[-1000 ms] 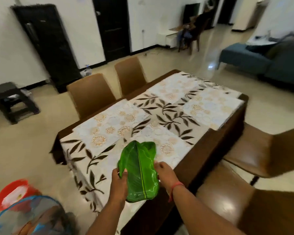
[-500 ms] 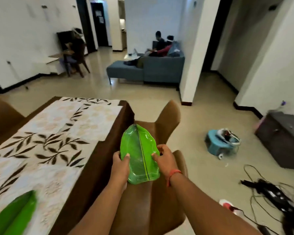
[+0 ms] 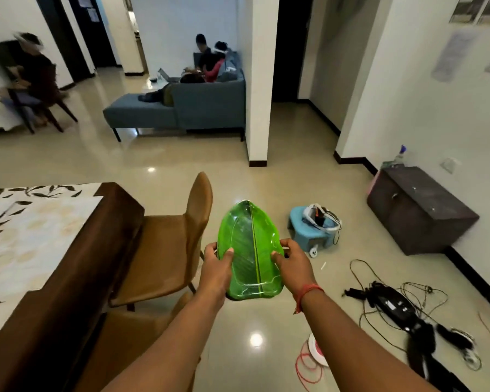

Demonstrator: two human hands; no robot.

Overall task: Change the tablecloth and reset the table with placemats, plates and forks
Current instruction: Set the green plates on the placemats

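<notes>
I hold a green leaf-shaped plate (image 3: 251, 250) in front of me, over the floor to the right of the table. My left hand (image 3: 217, 267) grips its left edge and my right hand (image 3: 293, 263) grips its right edge, thumbs on top. The brown table (image 3: 77, 258) stands at the left, with the leaf-patterned tablecloth (image 3: 26, 192) and a pale floral placemat (image 3: 31, 239) on it. No fork is in view.
Two tan chairs (image 3: 167, 244) stand along the table's right side. On the floor lie a blue stool with gear (image 3: 313, 227), black cables (image 3: 393, 304) and a red cord (image 3: 309, 366). A dark cabinet (image 3: 419, 207) stands at the right wall. People sit on a blue sofa (image 3: 181, 108).
My view has swung right, away from the table's near end. One green plate was left on the table; both hands still carry a plate, now beyond the chairs.
</notes>
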